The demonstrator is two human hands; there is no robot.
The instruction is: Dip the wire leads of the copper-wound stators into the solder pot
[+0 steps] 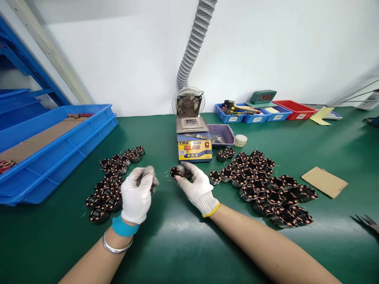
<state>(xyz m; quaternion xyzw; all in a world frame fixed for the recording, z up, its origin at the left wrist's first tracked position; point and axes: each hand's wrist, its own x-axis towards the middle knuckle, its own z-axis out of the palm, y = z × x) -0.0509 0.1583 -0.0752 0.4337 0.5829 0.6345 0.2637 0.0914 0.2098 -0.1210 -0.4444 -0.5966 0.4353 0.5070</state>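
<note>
My right hand (197,187), in a white glove with a yellow cuff edge, holds a small black ring-shaped coil part (175,172) with copper windings between thumb and fingers. Thin wires stick out from its left side. My left hand (138,191), gloved with a blue band at the wrist, is closed just left of that part, fingertips pinched; what they hold, if anything, is hidden. Several similar coil parts (109,185) stand left of my left hand, and a larger group (260,185) stands to the right of my right hand.
A blue-yellow solder pot (194,148) stands ahead, below a fan and grey hose (197,43). Behind right are a purple tray (232,136), blue bins (229,117), a red bin (296,109) and a clock. Cardboard (325,182) and scissors (368,225) lie right; a blue crate (59,157) is left.
</note>
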